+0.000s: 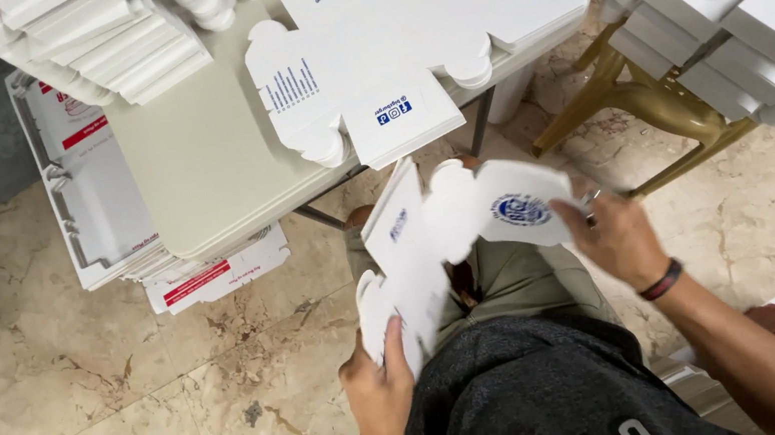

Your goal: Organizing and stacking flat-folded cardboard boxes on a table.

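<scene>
Mid-frame over my lap, my left hand (379, 390) and right hand (619, 237) each keep a closed grip on the half-folded white carton blank (430, 232); flat blanks (385, 56) wait on the tabletop (198, 163) above.

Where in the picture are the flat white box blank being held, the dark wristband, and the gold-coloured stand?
flat white box blank (430, 232): head view, on its middle panel.
dark wristband (661, 281): head view, on the band at the right wrist.
gold-coloured stand (655, 104): head view, on its slanted leg.
</scene>
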